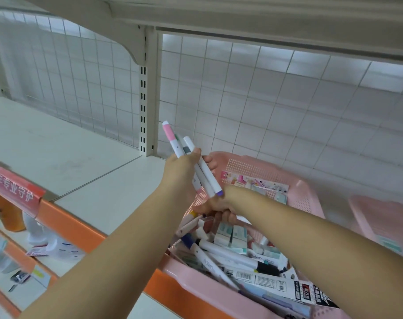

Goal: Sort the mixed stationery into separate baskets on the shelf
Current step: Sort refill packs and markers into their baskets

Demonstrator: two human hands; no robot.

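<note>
Faced white shelf point(81, 162) with wire-grid back and orange front edge point(69, 224). Saw large pink basket point(306, 189) on it, full of mixed stationery, with second pink basket point(380, 217) just beside, to the right. Held three markers point(205, 173) in left hand point(184, 166), with fingers and thumb wrapped round the middles, long axes slanting up-left to down-right, purple tip just above right hand point(219, 206). Had right hand down in marker pile point(230, 252) at basket's far-left end, with fingers curled onto capped ends; could not tell whether anything pinched. Judged right hand nearer: pile straight under its fingertips, with barrels mostly flat, running far-left to near-right, so probably best taken across a barrel
</note>
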